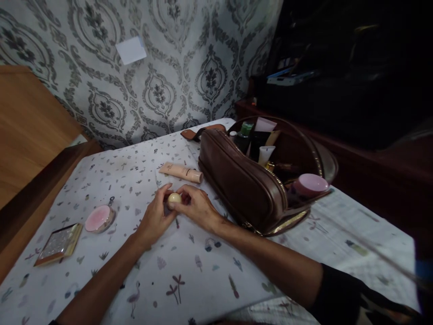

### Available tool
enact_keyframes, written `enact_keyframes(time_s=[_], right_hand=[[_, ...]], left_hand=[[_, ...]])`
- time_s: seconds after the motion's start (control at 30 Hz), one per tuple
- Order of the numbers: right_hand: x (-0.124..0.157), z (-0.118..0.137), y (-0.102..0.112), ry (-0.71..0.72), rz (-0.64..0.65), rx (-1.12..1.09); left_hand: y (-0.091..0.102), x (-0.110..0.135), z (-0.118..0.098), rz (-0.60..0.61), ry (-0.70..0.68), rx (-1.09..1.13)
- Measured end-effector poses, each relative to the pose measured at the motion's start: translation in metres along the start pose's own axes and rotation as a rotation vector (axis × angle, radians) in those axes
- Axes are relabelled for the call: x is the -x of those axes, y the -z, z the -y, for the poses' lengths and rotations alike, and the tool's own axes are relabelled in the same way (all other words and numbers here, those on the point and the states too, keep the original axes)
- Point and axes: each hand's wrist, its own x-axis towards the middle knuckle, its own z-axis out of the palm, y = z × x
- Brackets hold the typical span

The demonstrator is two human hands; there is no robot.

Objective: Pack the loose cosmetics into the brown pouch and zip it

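Observation:
Near the middle of the table, both of my hands meet around a small container with a round, cream-coloured cap point(174, 198). My left hand point(156, 217) is closed about its lower part, most of which the fingers hide. The fingers of my right hand point(198, 206) pinch the cap from the right side. Just beyond my hands lies a peach squeeze tube point(179, 171) on its side. To the right, a brown leather cosmetics bag point(237, 180) stands unzipped, holding several tubes and jars.
A pink round compact point(99, 218) and a gold-edged glittery palette point(59, 243) lie on the left of the patterned tablecloth point(162, 289). A pink-lidded jar point(311, 184) rests at the bag's opening. Behind is a patterned wall point(189, 67); a wooden panel point(30, 131) stands left.

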Motion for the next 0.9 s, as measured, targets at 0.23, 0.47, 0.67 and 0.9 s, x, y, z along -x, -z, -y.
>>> enact_keyframes(time_s=[0.23, 0.47, 0.67, 0.9], right_hand=[[0.003, 0.000, -0.001, 0.052, -0.047, 0.031], [-0.006, -0.014, -0.003, 0.023, 0.017, -0.349], [-0.005, -0.016, -0.005, 0.095, -0.010, -0.318], [-0.005, -0.014, -0.002, 0.079, 0.000, -0.310]], left_hand=[[0.001, 0.001, -0.003, -0.045, -0.013, -0.032], [0.006, -0.008, -0.005, -0.060, 0.117, 0.317], [0.011, -0.013, -0.006, 0.001, 0.179, 0.540], [0.011, -0.015, -0.008, 0.024, 0.198, 0.556]])
